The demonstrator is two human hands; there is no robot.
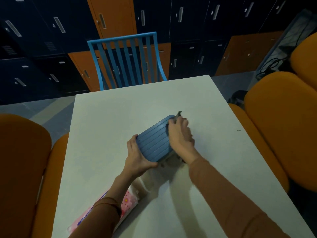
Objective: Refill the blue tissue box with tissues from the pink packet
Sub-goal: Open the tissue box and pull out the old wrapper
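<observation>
A blue ribbed tissue box (154,140) is held tilted just above the middle of the white table (106,121). My left hand (138,156) grips its near left corner. My right hand (180,136) is closed over its right side, near a dark part that sticks out at the far end; the hand is blurred. The pink packet (127,202) with a flower print lies near the table's front edge, partly hidden under my left forearm. The box's underside is hidden.
A blue slatted chair (127,60) stands at the table's far edge. Orange padded seats (281,121) flank the table on the right, and another orange seat (22,152) on the left. Dark and orange lockers (111,16) fill the back wall.
</observation>
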